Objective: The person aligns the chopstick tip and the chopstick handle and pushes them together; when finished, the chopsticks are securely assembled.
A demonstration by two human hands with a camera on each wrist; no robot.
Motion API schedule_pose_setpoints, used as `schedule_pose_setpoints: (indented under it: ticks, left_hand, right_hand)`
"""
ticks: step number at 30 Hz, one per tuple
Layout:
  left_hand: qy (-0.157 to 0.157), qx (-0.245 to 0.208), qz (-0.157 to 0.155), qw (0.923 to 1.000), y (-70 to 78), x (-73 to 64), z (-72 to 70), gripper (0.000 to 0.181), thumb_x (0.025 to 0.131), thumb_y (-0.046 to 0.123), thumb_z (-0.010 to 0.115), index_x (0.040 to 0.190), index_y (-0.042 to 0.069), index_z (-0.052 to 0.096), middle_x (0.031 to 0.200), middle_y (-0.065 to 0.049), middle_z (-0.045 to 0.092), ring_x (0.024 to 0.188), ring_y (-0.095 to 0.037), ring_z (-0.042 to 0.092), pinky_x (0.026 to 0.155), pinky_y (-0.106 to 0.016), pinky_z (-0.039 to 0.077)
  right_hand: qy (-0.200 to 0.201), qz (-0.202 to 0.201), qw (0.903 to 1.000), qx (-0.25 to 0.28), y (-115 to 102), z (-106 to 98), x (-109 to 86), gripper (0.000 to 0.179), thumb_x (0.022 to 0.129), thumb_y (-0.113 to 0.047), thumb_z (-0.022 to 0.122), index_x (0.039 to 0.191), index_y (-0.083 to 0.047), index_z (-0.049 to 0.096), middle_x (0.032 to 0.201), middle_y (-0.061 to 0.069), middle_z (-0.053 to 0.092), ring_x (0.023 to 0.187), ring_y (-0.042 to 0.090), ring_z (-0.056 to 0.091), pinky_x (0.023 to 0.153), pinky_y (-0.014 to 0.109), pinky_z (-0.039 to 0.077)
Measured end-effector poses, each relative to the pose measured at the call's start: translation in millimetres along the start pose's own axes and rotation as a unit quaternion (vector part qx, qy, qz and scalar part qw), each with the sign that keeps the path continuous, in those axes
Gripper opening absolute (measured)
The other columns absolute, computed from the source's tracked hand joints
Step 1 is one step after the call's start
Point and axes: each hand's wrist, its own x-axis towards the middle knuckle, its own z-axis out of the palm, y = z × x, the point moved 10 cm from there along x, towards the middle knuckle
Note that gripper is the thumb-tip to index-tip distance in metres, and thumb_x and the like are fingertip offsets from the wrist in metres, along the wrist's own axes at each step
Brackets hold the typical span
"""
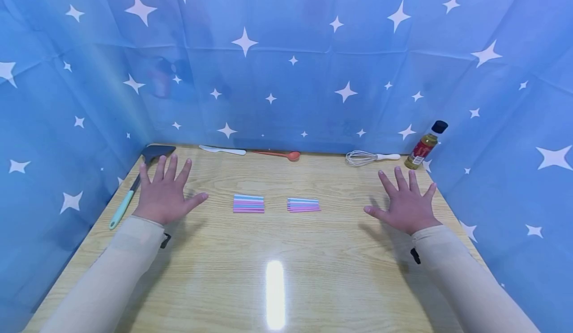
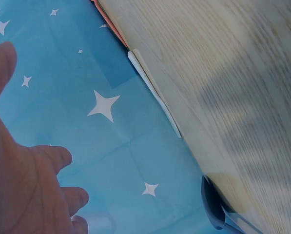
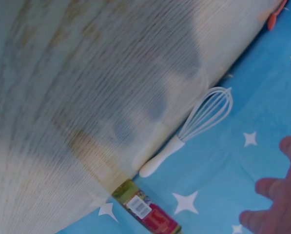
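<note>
My left hand (image 1: 163, 193) is spread palm down above the table's left side, fingers straight, holding nothing. Close to it lies a spatula (image 1: 122, 208) with a mint handle and dark head, its middle partly hidden by that hand. On the right, my other hand (image 1: 406, 204) is also spread flat with nothing in it, below a whisk (image 1: 364, 158) and a bottle (image 1: 422, 149) with a red label and black cap. Between the hands lie two flat groups of thin pink, blue and white sticks, a left group (image 1: 248, 204) and a right group (image 1: 303, 204).
Along the back edge of the wooden table (image 1: 215, 273) lie a white knife (image 1: 223, 150) and a red-brown spoon (image 1: 277, 154). A blue curtain (image 1: 286, 74) with white stars encloses the back and both sides. A light's glare shows on the tabletop near the front.
</note>
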Motion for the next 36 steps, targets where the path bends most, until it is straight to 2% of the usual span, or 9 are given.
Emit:
schedule_pose_setpoints:
  ticks: [9, 14, 16, 18, 21, 23, 25, 27, 36]
  left_hand:
    - [0.004, -0.011, 0.003, 0.9999, -0.3, -1.6, 3.2, 0.106, 0.095, 0.083, 0.043, 0.169, 0.011, 0.020, 0.173, -0.029, 0.007, 0.159, -0.053, 0.000, 0.117, -0.077, -0.016]
    - [0.007, -0.035, 0.022, 0.9991, 3.7, 0.2, 6.4, 0.099, 0.097, 0.072, 0.055, 0.169, 0.011, 0.022, 0.172, -0.031, 0.011, 0.159, -0.053, 0.003, 0.117, -0.078, -0.013]
    - [0.010, -0.049, 0.032, 0.9982, 7.2, 2.0, 7.6, 0.096, 0.098, 0.064, 0.061, 0.168, 0.010, 0.025, 0.170, -0.033, 0.016, 0.158, -0.054, 0.006, 0.117, -0.079, -0.009]
    - [0.014, -0.058, 0.042, 0.9973, 11.5, 3.2, 8.4, 0.090, 0.098, 0.058, 0.065, 0.165, 0.008, 0.031, 0.167, -0.034, 0.024, 0.157, -0.055, 0.012, 0.118, -0.079, -0.002]
    - [0.030, -0.068, 0.061, 0.9954, 21.0, 3.5, 7.0, 0.081, 0.097, 0.049, 0.071, 0.157, 0.002, 0.045, 0.157, -0.033, 0.042, 0.150, -0.053, 0.031, 0.119, -0.076, 0.015]
    - [0.043, -0.073, 0.073, 0.9937, 27.2, 2.7, 6.6, 0.073, 0.097, 0.045, 0.073, 0.150, -0.001, 0.052, 0.147, -0.031, 0.052, 0.141, -0.051, 0.045, 0.116, -0.072, 0.029]
    - [0.049, -0.083, 0.080, 0.9921, 32.9, 2.1, 7.9, 0.068, 0.096, 0.042, 0.075, 0.144, -0.003, 0.057, 0.140, -0.030, 0.058, 0.132, -0.049, 0.053, 0.110, -0.068, 0.039]
    - [0.048, -0.095, 0.082, 0.9909, 37.4, 2.1, 10.3, 0.065, 0.097, 0.041, 0.075, 0.142, -0.002, 0.059, 0.138, -0.028, 0.060, 0.128, -0.047, 0.056, 0.106, -0.065, 0.044]
    - [0.027, -0.122, 0.091, 0.9880, 55.7, 7.2, 23.6, 0.055, 0.097, 0.037, 0.076, 0.136, 0.001, 0.066, 0.132, -0.023, 0.063, 0.124, -0.045, 0.058, 0.101, -0.065, 0.046]
  right_hand:
    - [0.002, -0.003, 0.9999, 0.009, -4.3, 0.3, -1.9, 0.114, 0.086, -0.090, 0.051, 0.170, -0.022, 0.015, 0.172, 0.030, 0.011, 0.155, 0.062, 0.003, 0.103, 0.092, -0.008]
    - [0.017, -0.015, 0.9987, 0.046, -13.3, -3.2, 0.3, 0.110, 0.087, -0.083, 0.059, 0.169, -0.019, 0.022, 0.168, 0.031, 0.024, 0.152, 0.062, 0.018, 0.103, 0.093, -0.003]
    - [0.027, -0.019, 0.9973, 0.066, -17.4, -4.8, 2.1, 0.106, 0.088, -0.080, 0.063, 0.167, -0.017, 0.029, 0.163, 0.031, 0.034, 0.147, 0.060, 0.030, 0.104, 0.093, 0.004]
    - [0.031, -0.024, 0.9951, 0.091, -22.3, -4.8, 3.6, 0.101, 0.090, -0.075, 0.066, 0.163, -0.013, 0.037, 0.156, 0.031, 0.043, 0.139, 0.058, 0.041, 0.108, 0.088, 0.017]
    - [0.028, -0.027, 0.9908, 0.130, -28.4, -2.4, 5.4, 0.091, 0.092, -0.070, 0.067, 0.154, -0.006, 0.050, 0.144, 0.029, 0.053, 0.127, 0.052, 0.054, 0.106, 0.075, 0.039]
    - [0.018, -0.026, 0.9866, 0.160, -33.3, 0.5, 6.2, 0.085, 0.094, -0.068, 0.067, 0.148, -0.003, 0.055, 0.139, 0.027, 0.056, 0.122, 0.048, 0.058, 0.100, 0.067, 0.048]
    - [0.010, -0.023, 0.9829, 0.182, -37.8, 3.1, 7.3, 0.082, 0.094, -0.066, 0.068, 0.145, -0.002, 0.058, 0.136, 0.025, 0.057, 0.119, 0.046, 0.060, 0.097, 0.063, 0.051]
    - [0.002, -0.017, 0.9795, 0.201, -43.0, 5.6, 8.9, 0.079, 0.095, -0.064, 0.070, 0.144, -0.003, 0.059, 0.135, 0.024, 0.058, 0.117, 0.045, 0.062, 0.095, 0.061, 0.052]
    - [-0.032, -0.005, 0.9644, 0.263, -68.3, 19.2, 20.8, 0.059, 0.096, -0.044, 0.077, 0.139, -0.006, 0.065, 0.124, 0.020, 0.067, 0.109, 0.035, 0.062, 0.093, 0.054, 0.053]
